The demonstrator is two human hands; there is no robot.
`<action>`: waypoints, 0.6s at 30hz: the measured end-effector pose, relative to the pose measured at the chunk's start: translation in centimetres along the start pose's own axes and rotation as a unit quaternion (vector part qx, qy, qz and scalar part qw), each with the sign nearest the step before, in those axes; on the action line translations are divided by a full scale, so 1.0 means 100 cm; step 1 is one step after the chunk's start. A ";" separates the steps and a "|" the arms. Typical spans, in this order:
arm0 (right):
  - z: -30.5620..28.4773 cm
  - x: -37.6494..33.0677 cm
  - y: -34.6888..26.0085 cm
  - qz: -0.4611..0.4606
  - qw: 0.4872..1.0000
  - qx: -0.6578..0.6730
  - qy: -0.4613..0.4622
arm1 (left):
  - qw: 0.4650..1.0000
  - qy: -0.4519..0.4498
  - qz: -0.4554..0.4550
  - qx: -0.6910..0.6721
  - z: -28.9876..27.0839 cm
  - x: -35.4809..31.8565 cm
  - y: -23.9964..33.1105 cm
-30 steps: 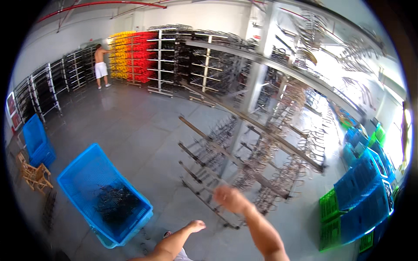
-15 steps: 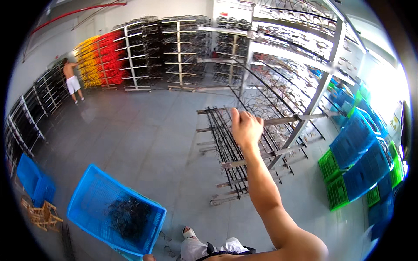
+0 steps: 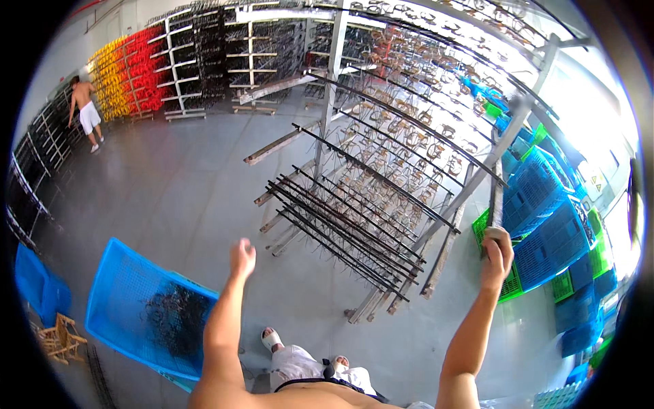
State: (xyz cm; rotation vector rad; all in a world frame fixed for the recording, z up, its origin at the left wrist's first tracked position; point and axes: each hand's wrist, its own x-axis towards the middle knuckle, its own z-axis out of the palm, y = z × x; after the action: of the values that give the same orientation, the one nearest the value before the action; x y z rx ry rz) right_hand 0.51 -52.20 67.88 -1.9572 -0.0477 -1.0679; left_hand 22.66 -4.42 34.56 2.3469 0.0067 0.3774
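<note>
A grey metal rack (image 3: pixel 332 71) with side arms stands before me, tilted in the picture. Long black rods (image 3: pixel 371 167) lie across its arms, with many small brownish looped pieces along them. My right hand (image 3: pixel 497 251) is wrapped round the near end of a worn rack arm (image 3: pixel 496 204) on the right. Held out in the air left of the rack, my left hand (image 3: pixel 242 259) is curled, slightly blurred, with nothing visible in it. Below it on the left, a blue plastic basket (image 3: pixel 112 293) holds a tangled heap of thin black pieces (image 3: pixel 178 317).
Blue and green crates (image 3: pixel 538 238) are stacked on the right. Along the far wall stand racks of yellow (image 3: pixel 109 78), red (image 3: pixel 145 68) and black pieces. A person (image 3: pixel 86 112) works there at the left. A wooden stool (image 3: pixel 61 339) stands by the lower left blue crate (image 3: pixel 42 283).
The rack appears turned and closer, as my view has shifted. My right hand has gone from a near-centre rack arm to one farther right. My left hand has risen from beside the basket.
</note>
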 end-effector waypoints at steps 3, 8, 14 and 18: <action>-0.048 0.020 0.033 -0.050 0.997 0.044 0.037 | 0.983 0.131 0.087 0.096 0.001 0.083 0.059; -0.084 0.058 0.076 -0.123 0.991 0.035 0.038 | 0.981 0.140 0.047 0.128 -0.004 0.171 0.091; -0.118 0.049 0.120 -0.173 0.981 -0.053 0.071 | 0.974 0.173 -0.123 -0.076 0.031 0.065 0.061; -0.096 0.050 0.090 -0.355 0.906 -0.215 0.078 | 0.951 -0.051 -0.294 -0.084 0.071 -0.121 0.028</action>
State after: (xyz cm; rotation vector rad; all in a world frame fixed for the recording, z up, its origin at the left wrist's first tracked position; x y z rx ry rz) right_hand 1.01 -66.24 67.59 -2.3004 -0.5111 -1.8323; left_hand 12.75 -12.63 28.42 2.0689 0.5887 -0.0398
